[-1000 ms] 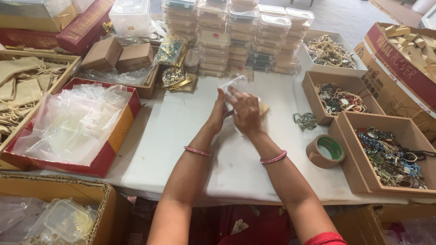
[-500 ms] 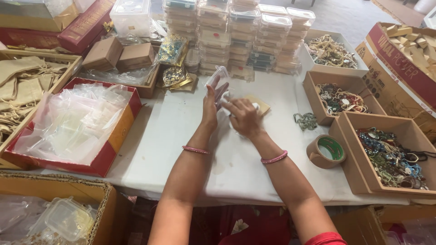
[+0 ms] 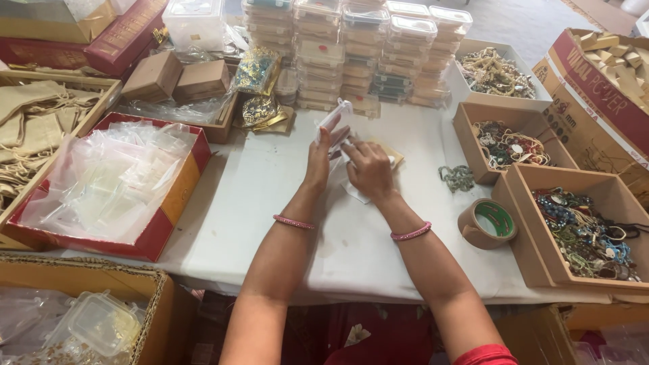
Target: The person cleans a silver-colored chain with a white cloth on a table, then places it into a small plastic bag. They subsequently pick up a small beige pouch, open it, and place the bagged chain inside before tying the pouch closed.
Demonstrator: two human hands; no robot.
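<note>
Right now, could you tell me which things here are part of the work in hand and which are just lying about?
In hand:
left hand
right hand
clear plastic pouch
tan card

Lying about:
tape roll
stacked clear boxes
red tray of plastic bags
loose green jewellery

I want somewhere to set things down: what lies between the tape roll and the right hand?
Head view: mostly bare white tabletop between right hand and tape roll; a small greenish jewellery piece lies just above.

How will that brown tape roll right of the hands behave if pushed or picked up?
The tape roll lies flat on the white table, so a push would probably slide it, not roll it. It looks rigid and ring-shaped, likely easy to pinch through its open core. Stood on edge, it could roll toward the brown boxes.
</note>
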